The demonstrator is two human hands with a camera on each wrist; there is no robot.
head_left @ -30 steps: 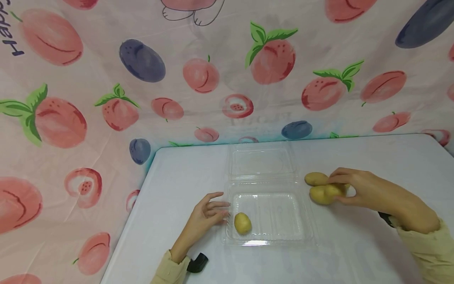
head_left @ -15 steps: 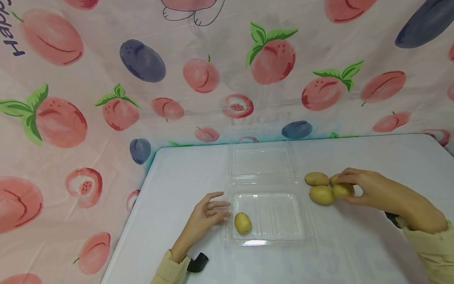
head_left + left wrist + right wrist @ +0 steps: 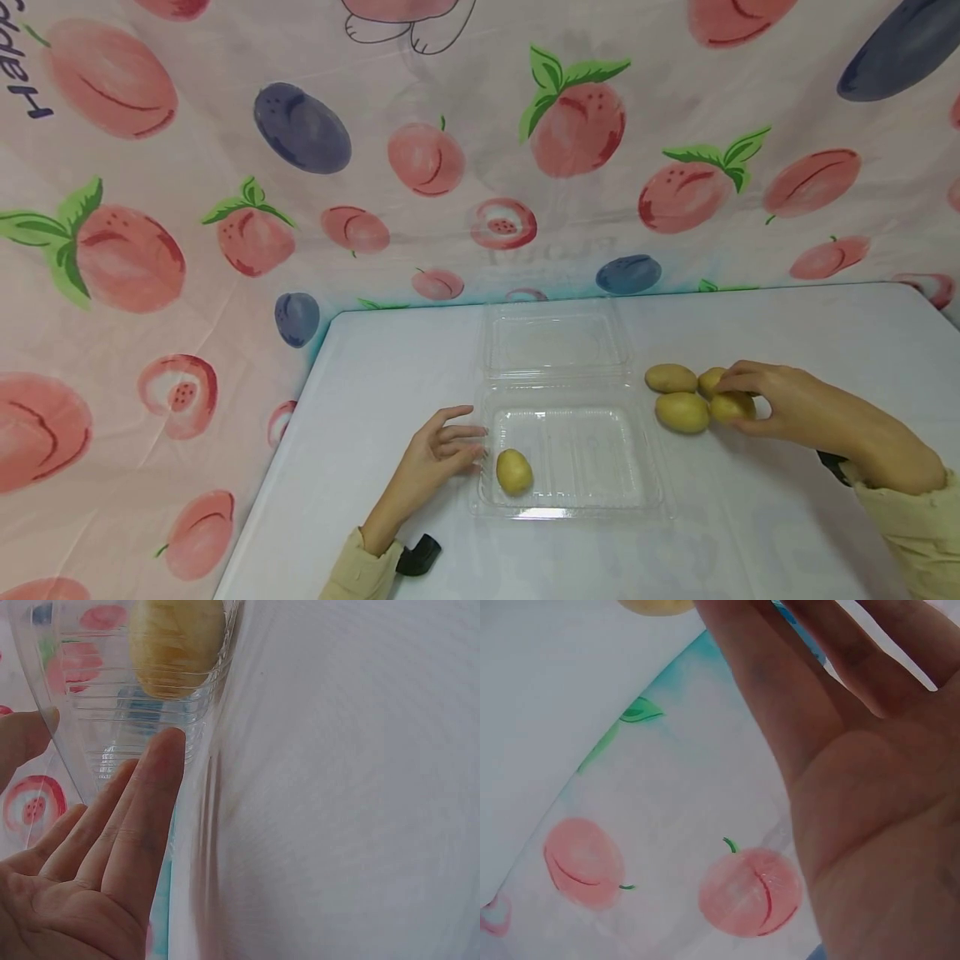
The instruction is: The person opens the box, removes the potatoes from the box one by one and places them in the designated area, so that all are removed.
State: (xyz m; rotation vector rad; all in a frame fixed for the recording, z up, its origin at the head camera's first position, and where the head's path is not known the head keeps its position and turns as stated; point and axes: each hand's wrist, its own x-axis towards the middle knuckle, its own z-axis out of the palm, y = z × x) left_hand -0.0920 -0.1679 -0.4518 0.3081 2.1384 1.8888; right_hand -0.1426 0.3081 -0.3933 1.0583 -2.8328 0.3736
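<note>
A clear plastic clamshell container (image 3: 577,446) lies with its lid (image 3: 555,342) folded back. One yellow potato (image 3: 513,472) is inside, in the front left corner of the tray. My left hand (image 3: 431,454) is at the tray's left edge, fingers extended; in the left wrist view its fingertips (image 3: 166,746) are right by the ribbed wall. To the right of the container, my right hand (image 3: 780,404) pinches a potato (image 3: 731,407) between thumb and fingers, low over the table. Close beside it are a potato (image 3: 682,412), another potato (image 3: 671,378) and a partly covered potato (image 3: 709,382).
The white table (image 3: 405,358) runs back to a fruit-printed cloth backdrop (image 3: 450,83), which also hangs on the left. A black strap (image 3: 417,556) is on the left wrist.
My right hand has shifted slightly right with its potato, parting it from the front potato and uncovering some of the one behind. The left hand and container have stayed still.
</note>
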